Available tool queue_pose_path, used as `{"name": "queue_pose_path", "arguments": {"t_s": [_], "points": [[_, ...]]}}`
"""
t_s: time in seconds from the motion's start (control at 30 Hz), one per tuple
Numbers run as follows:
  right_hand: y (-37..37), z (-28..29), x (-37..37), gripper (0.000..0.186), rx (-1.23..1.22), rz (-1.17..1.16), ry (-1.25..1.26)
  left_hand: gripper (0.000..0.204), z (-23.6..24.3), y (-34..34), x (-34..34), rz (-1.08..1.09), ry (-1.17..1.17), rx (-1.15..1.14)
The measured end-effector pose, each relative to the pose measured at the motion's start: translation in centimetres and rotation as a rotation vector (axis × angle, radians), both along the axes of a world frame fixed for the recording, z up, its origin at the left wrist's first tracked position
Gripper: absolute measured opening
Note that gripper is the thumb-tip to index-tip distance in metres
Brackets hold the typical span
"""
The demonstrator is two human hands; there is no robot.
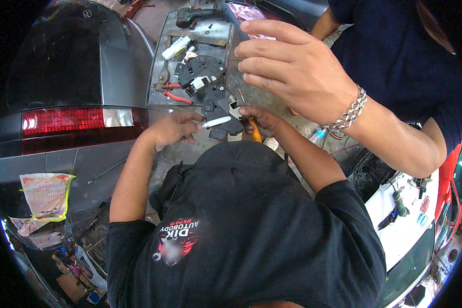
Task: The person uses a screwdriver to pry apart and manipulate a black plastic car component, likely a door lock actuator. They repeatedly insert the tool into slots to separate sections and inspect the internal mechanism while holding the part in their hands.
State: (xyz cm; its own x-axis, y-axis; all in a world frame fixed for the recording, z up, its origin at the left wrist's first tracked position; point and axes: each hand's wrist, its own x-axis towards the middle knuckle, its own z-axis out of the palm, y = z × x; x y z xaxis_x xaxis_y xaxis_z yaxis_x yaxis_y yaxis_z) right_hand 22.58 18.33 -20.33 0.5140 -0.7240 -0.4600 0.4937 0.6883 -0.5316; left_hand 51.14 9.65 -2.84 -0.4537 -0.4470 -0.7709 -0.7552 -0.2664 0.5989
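My left hand (pixel 177 129) holds a slim white pen-like stick (pixel 218 121) by its left end, its fingertips curled around it. My right hand (pixel 262 121) grips a yellow-handled screwdriver (pixel 255 131), with its thin shaft pointing up and away from me. Between my hands lies a black plastic part (pixel 216 104) with a pale piece at its side; whether my right fingers touch it, I cannot tell. Just beyond are a rounded black plate (pixel 203 69) and pliers with red handles (pixel 177 97). My black shirt fills the lower middle.
A grey board (pixel 162 56) carries a white tube (pixel 176 47) and a dark power tool (pixel 190 15). Another person's hand (pixel 297 66), wearing a chain bracelet, reaches in from the right by a phone (pixel 249 15). A dark car's red tail light (pixel 61 120) is at left.
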Motion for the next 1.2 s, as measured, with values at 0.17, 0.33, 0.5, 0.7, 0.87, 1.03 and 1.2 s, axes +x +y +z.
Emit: {"name": "queue_pose_path", "arguments": {"t_s": [0.17, 0.33, 0.5, 0.7, 0.87, 1.03, 1.2], "points": [[-0.3, 0.3, 0.0, 0.038, -0.050, 0.060, -0.022, 0.052, -0.4, 0.8, 0.3, 0.018, -0.003, -0.045], [-0.4, 1.0, -0.1, 0.038, -0.155, 0.163, 0.021, 0.067, -1.3, 1.8, 0.5, -0.143, -0.014, -0.486], [-0.4, -0.2, -0.2, 0.040, -0.101, 0.246, -0.004, 0.066, 0.9, -0.5, -0.4, -0.455, -0.143, -0.735], [0.4, -2.8, -0.5, 0.036, -0.039, 0.172, -0.042, 0.063, 4.4, -3.8, -5.6, -0.701, -0.302, -0.686], [0.8, -2.0, 0.5, 0.032, 0.019, 0.172, -0.123, 0.062, 4.3, -6.3, -7.0, -0.849, -0.368, -0.662], [0.4, -1.1, 2.7, 0.032, -0.005, 0.191, -0.096, 0.065, 2.7, -7.8, -5.2, -0.924, -0.345, -0.754], [0.3, -1.3, 3.9, 0.042, 0.022, 0.166, -0.086, 0.068, 1.2, -8.3, -3.3, -0.908, -0.280, -0.797]]}}
